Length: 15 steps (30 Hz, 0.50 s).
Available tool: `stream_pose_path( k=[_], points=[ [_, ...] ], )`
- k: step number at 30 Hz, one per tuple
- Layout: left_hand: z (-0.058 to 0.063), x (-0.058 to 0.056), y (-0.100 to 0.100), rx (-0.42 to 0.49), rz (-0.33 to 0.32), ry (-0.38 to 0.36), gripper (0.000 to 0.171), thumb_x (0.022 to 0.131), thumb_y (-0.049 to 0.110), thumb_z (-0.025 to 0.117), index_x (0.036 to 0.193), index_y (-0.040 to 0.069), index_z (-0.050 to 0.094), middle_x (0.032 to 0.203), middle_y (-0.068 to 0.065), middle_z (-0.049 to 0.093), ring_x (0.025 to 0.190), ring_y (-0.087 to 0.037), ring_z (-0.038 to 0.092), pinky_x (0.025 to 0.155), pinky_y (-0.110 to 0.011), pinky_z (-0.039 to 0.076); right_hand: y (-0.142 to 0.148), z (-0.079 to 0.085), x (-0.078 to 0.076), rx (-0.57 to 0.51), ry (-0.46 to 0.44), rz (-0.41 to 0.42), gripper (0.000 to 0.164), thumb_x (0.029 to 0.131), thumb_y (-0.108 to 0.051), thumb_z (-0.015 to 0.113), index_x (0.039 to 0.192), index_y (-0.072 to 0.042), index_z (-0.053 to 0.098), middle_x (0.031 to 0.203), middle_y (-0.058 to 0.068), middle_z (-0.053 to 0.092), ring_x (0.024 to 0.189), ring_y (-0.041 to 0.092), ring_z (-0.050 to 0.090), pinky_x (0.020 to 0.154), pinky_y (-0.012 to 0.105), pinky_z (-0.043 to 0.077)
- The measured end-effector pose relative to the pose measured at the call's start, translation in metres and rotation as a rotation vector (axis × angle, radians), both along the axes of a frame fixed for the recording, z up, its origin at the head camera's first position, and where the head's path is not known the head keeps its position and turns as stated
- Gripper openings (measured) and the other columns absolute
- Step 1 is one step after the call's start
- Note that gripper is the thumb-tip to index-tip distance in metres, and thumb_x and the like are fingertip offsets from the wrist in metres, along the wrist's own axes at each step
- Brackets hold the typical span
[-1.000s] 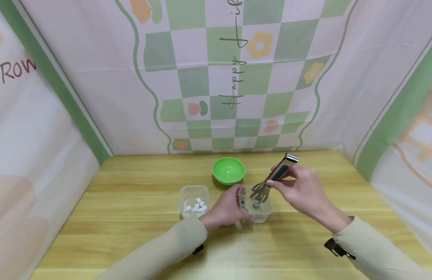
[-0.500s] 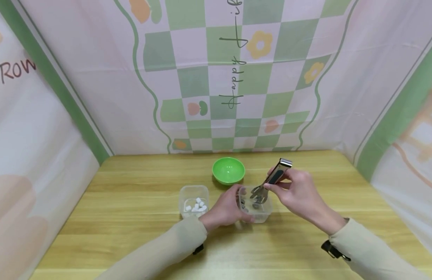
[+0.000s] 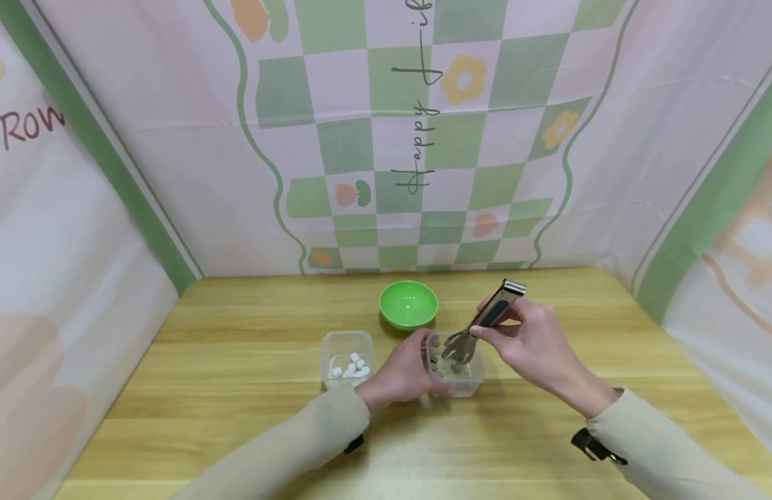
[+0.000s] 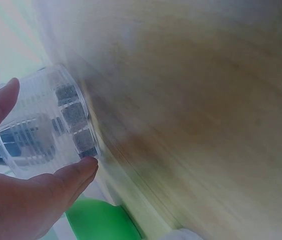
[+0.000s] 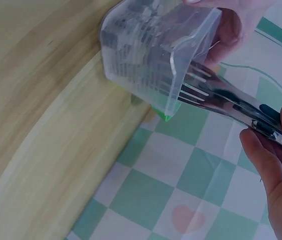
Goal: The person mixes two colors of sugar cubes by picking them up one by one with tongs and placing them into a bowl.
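My left hand (image 3: 403,369) grips a clear plastic container (image 3: 473,383) from its left side, thumb near the front and fingers toward the back. Small dark grey cubes (image 4: 74,115) lie in the bottom of this container, as the left wrist view shows. Between thumb and fingers, my right hand (image 3: 545,347) holds metal tongs (image 3: 493,312) by the handles. Their slotted, fork-like heads (image 5: 201,87) point down inside the container. Whether a cube sits between the heads cannot be made out.
A second clear container (image 3: 347,342) with several small white pieces (image 3: 353,364) stands left of my left hand. Behind the hands is a green bowl (image 3: 408,305). All rest on a wooden table (image 3: 236,347), with a patterned cloth (image 3: 398,139) rising behind its back edge.
The tongs have shifted left and slightly lower in the container, with my right hand moving the same way. My left hand and the container have stayed in place.
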<state>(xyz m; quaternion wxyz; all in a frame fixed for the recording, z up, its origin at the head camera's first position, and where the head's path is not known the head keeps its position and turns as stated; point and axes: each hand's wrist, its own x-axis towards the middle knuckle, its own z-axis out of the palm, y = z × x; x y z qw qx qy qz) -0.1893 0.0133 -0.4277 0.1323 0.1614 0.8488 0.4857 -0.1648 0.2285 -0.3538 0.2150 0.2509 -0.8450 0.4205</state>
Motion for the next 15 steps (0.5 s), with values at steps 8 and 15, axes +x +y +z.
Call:
stream_pose_path(
  k=[8,15],
  points=[
    [0.0,0.0001,-0.0007,-0.005,0.001,-0.004,0.093,0.068,0.015,0.101,0.147,0.008,0.052,0.134,-0.006,0.064,0.121,-0.023,0.06,0.109,-0.042,0.049,0.0005,-0.0006,0.0011,0.005,0.002,-0.002,0.03,0.078,0.015,0.085,0.101,0.003,0.07,0.09,0.008,0.074,0.081,0.028,0.078,0.07,0.023,0.063],
    [0.0024,0.0011,-0.0009,-0.005,0.003,0.001,0.094,0.067,0.014,0.101,0.147,0.007,0.052,0.136,-0.008,0.063,0.124,-0.025,0.06,0.11,-0.043,0.049,-0.0006,-0.006,-0.0022,0.033,0.053,0.022,0.033,0.074,0.019,0.085,0.098,0.004,0.069,0.089,0.006,0.073,0.079,0.022,0.077,0.069,0.024,0.063]
  ],
)
